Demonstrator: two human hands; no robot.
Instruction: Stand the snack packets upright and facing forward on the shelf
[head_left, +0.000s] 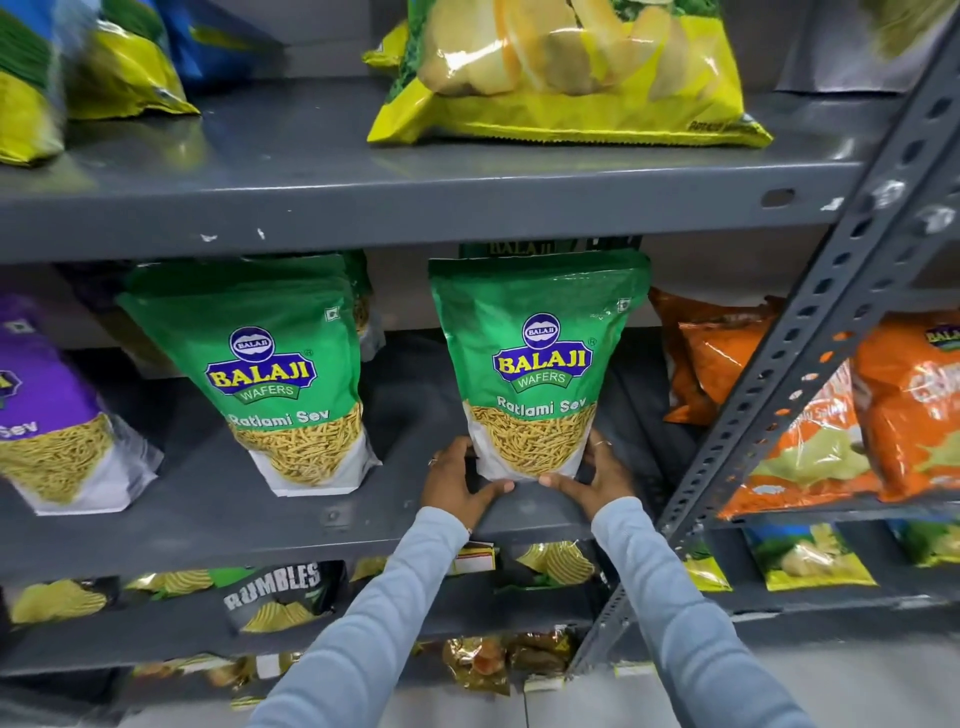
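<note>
A green Balaji Ratlami Sev packet (537, 358) stands upright, front label facing me, on the grey middle shelf (291, 499). My left hand (457, 480) cups its lower left corner and my right hand (597, 475) cups its lower right corner, thumbs along the bottom edge. More green packets stand behind it, mostly hidden. To the left a second green Ratlami Sev packet (280, 374) stands upright with others behind it. A purple sev packet (52, 410) leans at the far left.
Orange packets (722, 353) sit right of the held packet, behind a slanted perforated steel upright (810, 332). A yellow-green chips bag (566, 73) lies on the shelf above. Lower shelves hold a dark Rumbles bag (275, 595) and yellow packets.
</note>
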